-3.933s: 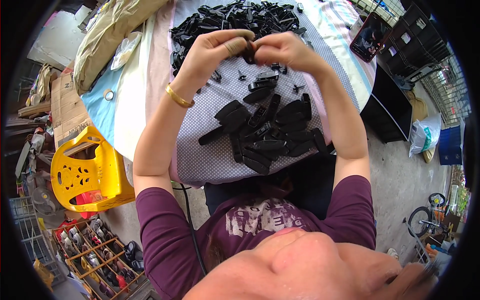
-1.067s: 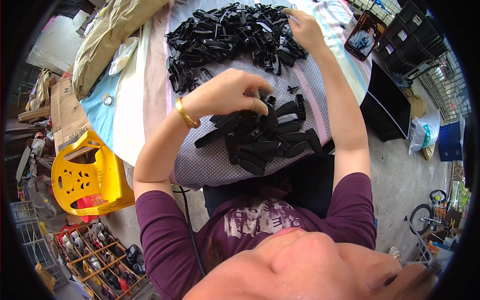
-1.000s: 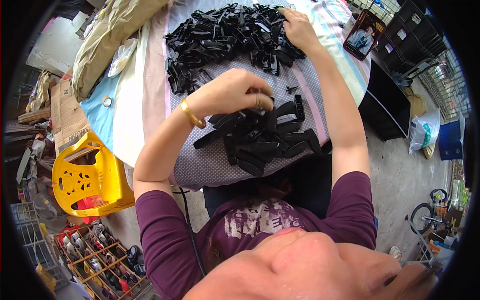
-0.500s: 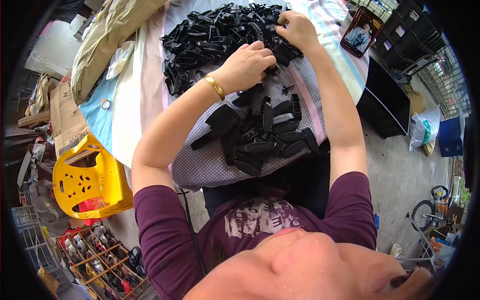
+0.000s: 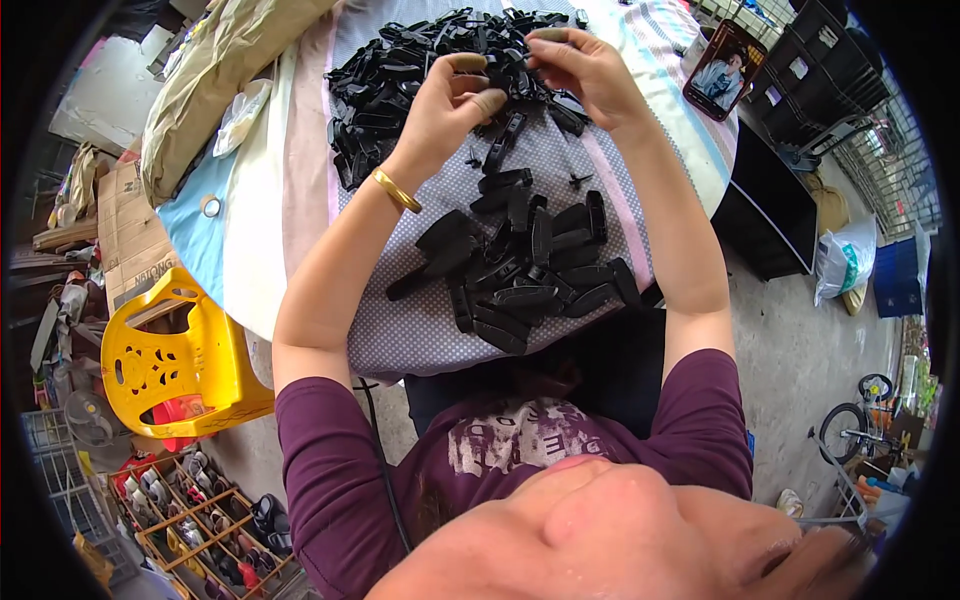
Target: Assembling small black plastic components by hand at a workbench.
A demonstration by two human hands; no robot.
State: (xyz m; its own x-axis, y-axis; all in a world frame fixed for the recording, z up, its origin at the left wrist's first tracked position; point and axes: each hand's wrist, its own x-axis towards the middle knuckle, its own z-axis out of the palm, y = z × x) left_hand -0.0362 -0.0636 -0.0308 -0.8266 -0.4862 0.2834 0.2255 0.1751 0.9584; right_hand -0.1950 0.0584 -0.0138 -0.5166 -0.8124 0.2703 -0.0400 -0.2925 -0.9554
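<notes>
Over the near edge of a wide heap of small black plastic parts (image 5: 385, 100), both hands are raised and face each other. My left hand (image 5: 440, 112), with a gold bangle (image 5: 396, 190) at its wrist, has its thumb and fingers curled but apart; no held part can be made out against the black heap. The fingertips of my right hand (image 5: 590, 72) are pinched together, and what is between them is too small to name. Nearer to me lies a looser group of larger black plastic pieces (image 5: 526, 298). Two tiny black pieces (image 5: 578, 181) lie between the groups.
A patterned cloth (image 5: 400, 335) covers the round table. A phone (image 5: 722, 68) stands upright at the right. Brown paper (image 5: 220, 90) and a tape roll (image 5: 210, 206) lie at the left. A yellow plastic chair (image 5: 225, 370) is beside the table; black crates (image 5: 815, 60) stand at the far right.
My left hand has moved up and left and turned, its thumb now showing. The right hand has shifted slightly left, toward the left one. A black part at the heap's near edge is uncovered.
</notes>
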